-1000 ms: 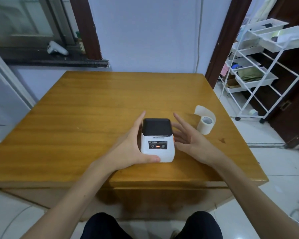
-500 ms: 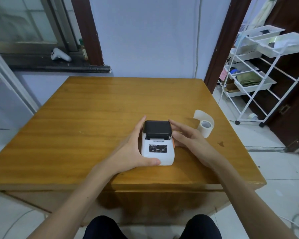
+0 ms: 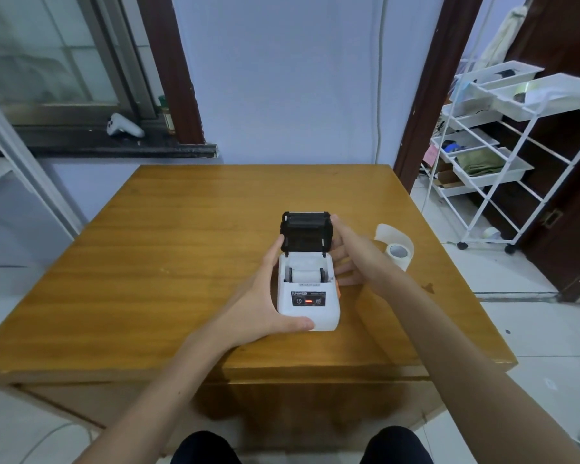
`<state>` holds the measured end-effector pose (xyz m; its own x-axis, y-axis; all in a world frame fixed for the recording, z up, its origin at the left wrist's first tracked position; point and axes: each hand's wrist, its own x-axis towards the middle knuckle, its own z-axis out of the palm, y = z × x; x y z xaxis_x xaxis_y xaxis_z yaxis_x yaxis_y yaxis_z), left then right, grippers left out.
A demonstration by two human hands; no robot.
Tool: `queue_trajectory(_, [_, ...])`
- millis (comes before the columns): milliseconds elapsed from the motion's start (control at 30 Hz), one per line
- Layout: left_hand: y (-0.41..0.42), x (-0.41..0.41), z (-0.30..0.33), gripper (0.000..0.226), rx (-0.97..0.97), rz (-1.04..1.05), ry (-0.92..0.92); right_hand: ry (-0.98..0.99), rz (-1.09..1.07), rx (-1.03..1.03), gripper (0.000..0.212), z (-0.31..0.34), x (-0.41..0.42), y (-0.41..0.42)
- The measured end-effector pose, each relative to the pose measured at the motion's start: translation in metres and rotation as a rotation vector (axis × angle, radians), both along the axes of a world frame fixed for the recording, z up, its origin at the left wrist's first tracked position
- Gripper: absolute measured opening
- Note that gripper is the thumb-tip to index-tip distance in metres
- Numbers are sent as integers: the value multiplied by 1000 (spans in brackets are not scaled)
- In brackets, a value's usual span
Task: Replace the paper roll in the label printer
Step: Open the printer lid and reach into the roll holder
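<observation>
A small white label printer (image 3: pixel 310 308) sits on the wooden table (image 3: pixel 168 262), near the front edge. Its black lid (image 3: pixel 306 231) stands swung up and back, showing a white paper roll (image 3: pixel 304 274) lying in the bay. My left hand (image 3: pixel 265 296) wraps the printer's left side, thumb along the front bottom corner. My right hand (image 3: pixel 349 252) rests against the right side of the lid and body, its fingers partly hidden behind the printer. A loose white paper roll (image 3: pixel 397 251) with a curled tail lies on the table just right of my right hand.
A white wire rack (image 3: pixel 503 155) with trays stands on the floor to the right, beside a dark door. A window sill (image 3: pixel 98 147) at the back left carries a white controller. The wall is right behind the table.
The printer's black lid, shut a second ago, has swung up and open, exposing the roll inside. My right hand moved in from beside the printer onto the lid's right side.
</observation>
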<state>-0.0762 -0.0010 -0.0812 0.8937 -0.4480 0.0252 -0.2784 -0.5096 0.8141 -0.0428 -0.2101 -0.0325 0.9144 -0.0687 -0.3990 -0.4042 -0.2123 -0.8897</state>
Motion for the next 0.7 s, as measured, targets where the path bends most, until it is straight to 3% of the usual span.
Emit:
queue_trajectory(67, [0, 0, 0, 138, 1, -1, 6, -153, -145, -61, 60, -4, -5, -1])
queue_trajectory(133, [0, 0, -1, 137, 1, -5, 12, -431, -228, -209, 42, -10, -12, -5])
queue_trajectory(233, [0, 1, -2, 137, -5, -5, 12, -600, 92, -329, 22, -8, -21, -4])
queue_trajectory(300, [1, 1, -2, 137, -2, 0, 11, -595, 338, -472, 11, -7, -18, 2])
queue_trajectory(367, [1, 0, -1, 136, 1, 1, 6, -524, 453, -592, 18, -6, -9, 6])
queue_trajectory(500, [0, -1, 2, 135, -2, 13, -2, -330, 568, -669, 32, 4, 1, 13])
queue_trajectory(700, [-1, 0, 2, 134, 13, 15, -17, -351, 554, -689, 18, 1, -1, 14])
